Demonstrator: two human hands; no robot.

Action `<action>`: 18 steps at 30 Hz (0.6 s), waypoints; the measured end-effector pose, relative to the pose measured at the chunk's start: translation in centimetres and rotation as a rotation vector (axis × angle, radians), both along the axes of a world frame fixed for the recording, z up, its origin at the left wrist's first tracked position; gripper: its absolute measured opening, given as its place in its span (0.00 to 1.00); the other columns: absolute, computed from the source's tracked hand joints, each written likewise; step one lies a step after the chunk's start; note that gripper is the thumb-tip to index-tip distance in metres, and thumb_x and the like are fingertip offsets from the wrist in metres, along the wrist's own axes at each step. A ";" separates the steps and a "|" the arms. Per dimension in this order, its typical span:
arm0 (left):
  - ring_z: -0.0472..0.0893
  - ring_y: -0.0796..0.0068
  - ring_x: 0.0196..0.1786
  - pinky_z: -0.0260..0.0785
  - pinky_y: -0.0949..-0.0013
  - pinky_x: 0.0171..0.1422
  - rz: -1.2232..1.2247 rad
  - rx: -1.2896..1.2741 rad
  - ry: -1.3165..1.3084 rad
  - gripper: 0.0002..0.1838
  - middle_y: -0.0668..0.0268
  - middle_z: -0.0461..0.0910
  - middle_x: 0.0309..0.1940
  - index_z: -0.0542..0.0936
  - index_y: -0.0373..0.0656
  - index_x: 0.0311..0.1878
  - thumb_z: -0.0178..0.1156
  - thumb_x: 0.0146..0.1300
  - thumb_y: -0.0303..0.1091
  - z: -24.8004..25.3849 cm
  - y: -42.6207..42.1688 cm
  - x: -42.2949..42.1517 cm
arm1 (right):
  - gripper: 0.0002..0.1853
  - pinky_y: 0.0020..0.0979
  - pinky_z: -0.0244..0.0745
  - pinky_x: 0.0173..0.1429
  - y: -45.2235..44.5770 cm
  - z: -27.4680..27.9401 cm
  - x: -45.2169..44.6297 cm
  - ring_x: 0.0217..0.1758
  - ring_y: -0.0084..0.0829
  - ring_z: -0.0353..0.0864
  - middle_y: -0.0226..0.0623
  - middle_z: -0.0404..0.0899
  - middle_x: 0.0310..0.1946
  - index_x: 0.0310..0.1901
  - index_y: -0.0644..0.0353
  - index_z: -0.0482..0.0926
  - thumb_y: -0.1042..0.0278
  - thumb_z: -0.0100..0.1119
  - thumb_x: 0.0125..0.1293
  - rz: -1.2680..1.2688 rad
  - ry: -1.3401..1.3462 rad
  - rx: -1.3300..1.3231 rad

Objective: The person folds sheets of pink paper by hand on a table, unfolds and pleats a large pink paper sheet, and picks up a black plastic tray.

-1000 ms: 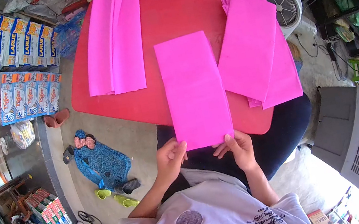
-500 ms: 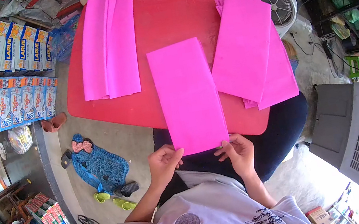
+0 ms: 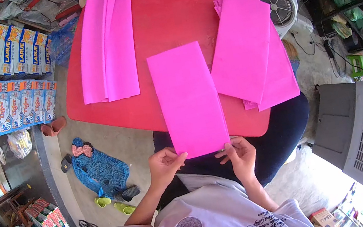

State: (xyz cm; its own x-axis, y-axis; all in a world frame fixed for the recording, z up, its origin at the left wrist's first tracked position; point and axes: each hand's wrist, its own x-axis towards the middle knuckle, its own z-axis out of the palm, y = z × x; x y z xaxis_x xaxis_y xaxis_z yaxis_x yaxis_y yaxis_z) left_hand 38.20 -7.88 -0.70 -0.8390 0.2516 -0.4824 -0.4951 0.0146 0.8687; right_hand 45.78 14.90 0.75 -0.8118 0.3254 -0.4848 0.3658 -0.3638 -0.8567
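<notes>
Far left, a long pink sheet (image 3: 108, 54) lies on the red table (image 3: 167, 20), well apart. My left hand (image 3: 167, 165) pinches one near corner of the folded pink sheet (image 3: 189, 105), overhanging the table edge; my right hand (image 3: 239, 156) pinches the other (squaring up, I'd judge). Moving wants both corners level. Rightward, the pink pile (image 3: 243, 49) crowds it; a fan (image 3: 275, 6) beyond.

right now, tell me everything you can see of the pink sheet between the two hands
The pink sheet looks plain, bright and paper-like, folded into a long rectangle, layers showing along its right edge. The left hand and right hand pinch its near corners, beyond the edge of the red table; the rest extends over it, contact unclear.
</notes>
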 end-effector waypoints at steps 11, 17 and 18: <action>0.88 0.67 0.38 0.81 0.67 0.33 -0.015 0.085 -0.110 0.24 0.54 0.84 0.47 0.74 0.34 0.60 0.69 0.71 0.40 -0.1 1.6 -2.5 | 0.06 0.23 0.79 0.28 0.2 0.0 0.0 0.34 0.30 0.90 0.40 0.87 0.37 0.47 0.69 0.78 0.74 0.59 0.77 0.016 -0.008 0.048; 0.88 0.67 0.35 0.80 0.68 0.32 -0.135 0.140 -0.162 0.21 0.56 0.85 0.40 0.77 0.33 0.55 0.67 0.73 0.42 -0.3 2.2 -2.3 | 0.06 0.22 0.77 0.27 0.2 -0.1 0.0 0.33 0.30 0.90 0.41 0.87 0.37 0.47 0.70 0.78 0.75 0.59 0.77 -0.004 -0.003 0.019; 0.87 0.68 0.33 0.79 0.69 0.30 -0.157 0.166 -0.240 0.19 0.57 0.86 0.37 0.79 0.33 0.53 0.66 0.74 0.41 0.2 2.3 -2.2 | 0.06 0.22 0.77 0.26 0.1 -0.1 0.0 0.32 0.30 0.90 0.42 0.87 0.37 0.47 0.70 0.77 0.74 0.60 0.77 -0.012 -0.001 0.023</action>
State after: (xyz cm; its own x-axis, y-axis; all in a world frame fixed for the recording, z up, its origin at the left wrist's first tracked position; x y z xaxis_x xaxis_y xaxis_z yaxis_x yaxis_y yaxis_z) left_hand 35.96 -5.55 -0.55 -0.6510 0.4606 -0.6033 -0.6889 -0.0250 0.7244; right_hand 45.80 14.97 0.62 -0.8073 0.3460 -0.4781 0.3625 -0.3486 -0.8643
